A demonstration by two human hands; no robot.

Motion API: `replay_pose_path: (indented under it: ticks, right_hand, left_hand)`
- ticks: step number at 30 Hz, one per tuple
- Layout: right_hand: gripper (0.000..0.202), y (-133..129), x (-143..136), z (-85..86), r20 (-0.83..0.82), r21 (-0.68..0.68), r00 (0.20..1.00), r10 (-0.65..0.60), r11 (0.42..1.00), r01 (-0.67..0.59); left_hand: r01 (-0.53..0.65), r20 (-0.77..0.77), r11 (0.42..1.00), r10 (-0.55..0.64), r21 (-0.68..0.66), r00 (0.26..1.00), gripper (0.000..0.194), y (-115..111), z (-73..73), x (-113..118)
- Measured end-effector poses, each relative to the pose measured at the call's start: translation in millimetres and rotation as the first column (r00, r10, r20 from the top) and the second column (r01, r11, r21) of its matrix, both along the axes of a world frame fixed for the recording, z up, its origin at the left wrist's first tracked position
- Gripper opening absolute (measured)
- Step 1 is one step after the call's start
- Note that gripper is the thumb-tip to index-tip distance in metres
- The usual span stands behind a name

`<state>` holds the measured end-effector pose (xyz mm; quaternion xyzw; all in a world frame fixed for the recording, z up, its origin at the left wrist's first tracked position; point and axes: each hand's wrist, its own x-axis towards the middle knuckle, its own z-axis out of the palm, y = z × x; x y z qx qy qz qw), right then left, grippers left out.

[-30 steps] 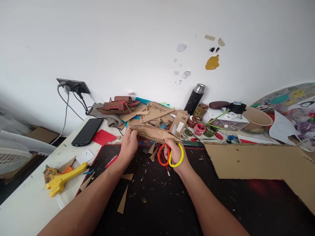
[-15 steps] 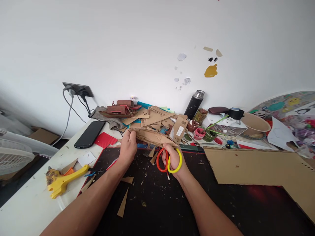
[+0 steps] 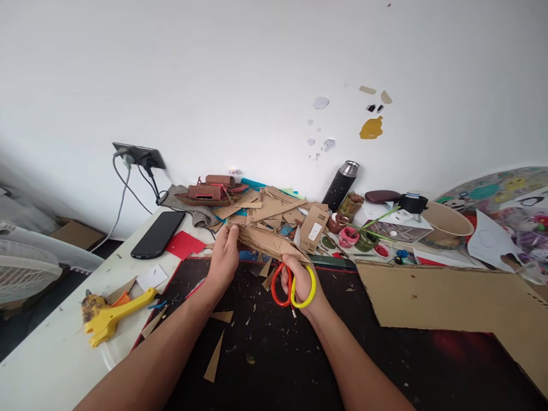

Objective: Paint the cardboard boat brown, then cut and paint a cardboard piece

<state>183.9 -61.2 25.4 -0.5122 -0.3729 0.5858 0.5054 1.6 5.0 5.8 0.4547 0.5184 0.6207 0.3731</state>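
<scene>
Between my hands, above the dark work mat (image 3: pixel 265 354), is a long, narrow piece of brown cardboard (image 3: pixel 269 241) with raised edges and a pointed right end. My left hand (image 3: pixel 225 256) pinches its left end, thumb on top. My right hand (image 3: pixel 302 282) grips the cardboard near its right end. That same hand also keeps hold of scissors with one red and one yellow handle loop (image 3: pixel 310 297); their blades are hidden. Below the piece, cardboard scraps (image 3: pixel 214 357) lie on the mat.
A yellow hot glue gun (image 3: pixel 115 314) and a black phone (image 3: pixel 157 234) lie at left. Behind are brown model boats (image 3: pixel 205 194), a cardboard heap (image 3: pixel 278 205), a black flask (image 3: pixel 341 185) and open paint pots (image 3: pixel 349 235). A large cardboard sheet (image 3: pixel 432 294) covers the right side.
The right end of the cardboard has dipped slightly, and my right hand with the scissors has come down a little with it. My left hand's grip looks the same. The view has shifted slightly.
</scene>
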Motion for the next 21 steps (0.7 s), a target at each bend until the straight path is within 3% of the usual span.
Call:
replay_pose_path:
  ticks: [3,12,21]
  right_hand:
    - [0.053,-1.1,-0.4,0.0,0.000,-0.009,1.000,0.016,1.000,-0.016]
    - [0.057,-2.4,-1.8,-0.7,0.012,0.001,0.999,0.051,0.999,-0.051]
    - [0.052,-1.2,0.4,0.4,-0.027,-0.032,0.999,0.023,0.999,-0.024]
  left_hand:
    - [0.036,0.038,0.999,-0.035,-0.010,0.999,0.030,-0.3,3.9,-1.3]
    - [-0.036,0.110,0.998,0.041,-0.052,0.993,0.016,0.6,10.3,-2.5]
    - [0.144,0.291,0.984,-0.109,-0.101,0.951,0.027,-3.4,13.1,5.7]
